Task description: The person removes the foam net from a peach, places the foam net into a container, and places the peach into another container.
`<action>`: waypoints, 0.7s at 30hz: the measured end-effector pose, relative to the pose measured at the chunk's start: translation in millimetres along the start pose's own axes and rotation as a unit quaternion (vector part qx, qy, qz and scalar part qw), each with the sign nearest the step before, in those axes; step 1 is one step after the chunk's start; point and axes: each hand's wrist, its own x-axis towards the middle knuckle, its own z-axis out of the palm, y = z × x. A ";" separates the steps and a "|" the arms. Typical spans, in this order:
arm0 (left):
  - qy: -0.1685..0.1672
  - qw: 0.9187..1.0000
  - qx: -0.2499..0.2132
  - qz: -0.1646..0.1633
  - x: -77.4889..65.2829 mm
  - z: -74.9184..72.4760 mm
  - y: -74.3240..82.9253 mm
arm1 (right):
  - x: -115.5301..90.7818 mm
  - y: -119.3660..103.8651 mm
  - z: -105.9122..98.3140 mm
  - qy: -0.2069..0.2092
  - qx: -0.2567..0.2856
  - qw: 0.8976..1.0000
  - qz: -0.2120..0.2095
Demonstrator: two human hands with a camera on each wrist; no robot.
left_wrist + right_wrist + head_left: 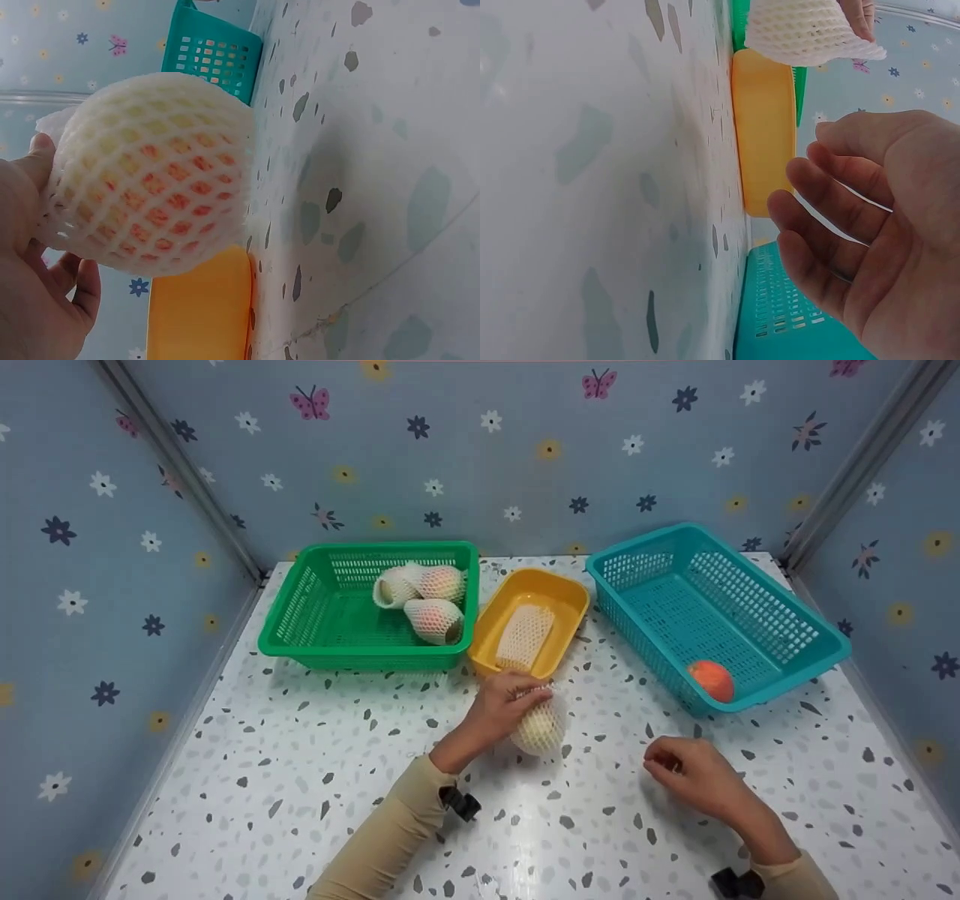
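Note:
My left hand (499, 709) pinches the top of a white foam net sleeve with an apple (538, 731) inside it, in front of the yellow tray. Red and yellow skin shows through the mesh around the apple (161, 180) in the left wrist view. My right hand (694, 775) is over the table, its fingers loosely bent and holding nothing. In the right wrist view the right hand (855, 210) has gaps between its fingers. A bare red apple (712, 680) lies in the near corner of the blue basket (652, 660).
At the left stands a green basket (360, 660) with three netted fruits (433, 620) in its right half. The yellow tray (577, 592) between the baskets holds a flat foam net (526, 636). Patterned walls enclose the speckled table (300, 780) at the back and sides.

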 end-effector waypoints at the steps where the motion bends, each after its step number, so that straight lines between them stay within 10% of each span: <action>1: -0.001 1.000 0.003 0.005 -0.1 0.4 -0.8 | 0.0 -0.4 0.1 0.001 -0.001 1.000 -0.001; 21: -0.081 0.993 -0.028 -0.084 -14.0 -2.4 -11.8 | 1.5 -2.8 2.7 -0.014 0.005 1.000 0.012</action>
